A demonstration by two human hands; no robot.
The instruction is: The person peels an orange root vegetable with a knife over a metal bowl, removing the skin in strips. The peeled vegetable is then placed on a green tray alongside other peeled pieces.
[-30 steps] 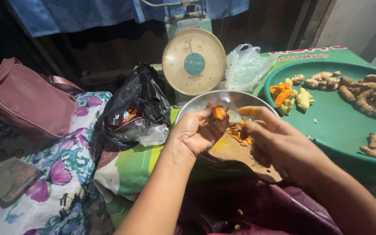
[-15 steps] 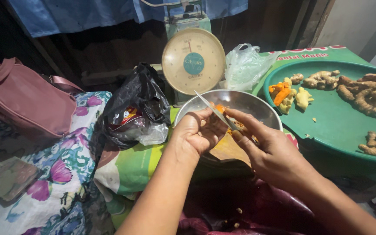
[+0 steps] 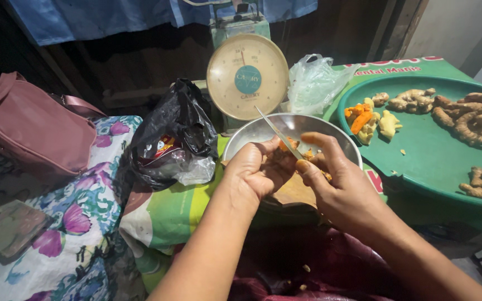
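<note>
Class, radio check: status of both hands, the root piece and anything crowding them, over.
Left hand grips orange root piece. Right hand holds knife, blade on the piece. Both above steel bowl. Scale behind, apart.

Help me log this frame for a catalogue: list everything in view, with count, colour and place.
bowl: one, steel, centre, under the hands
orange root piece: one, in left hand
knife: one, thin blade, in right hand
scale: one, cream dial, behind bowl
tray: one, green, right
roots: several, tan, on tray
peeled pieces: few, orange and yellow, tray's left
black bag: one, left of bowl
clear bag: one, beside scale
handbag: one, pink, far left
left hand: one
right hand: one
</note>
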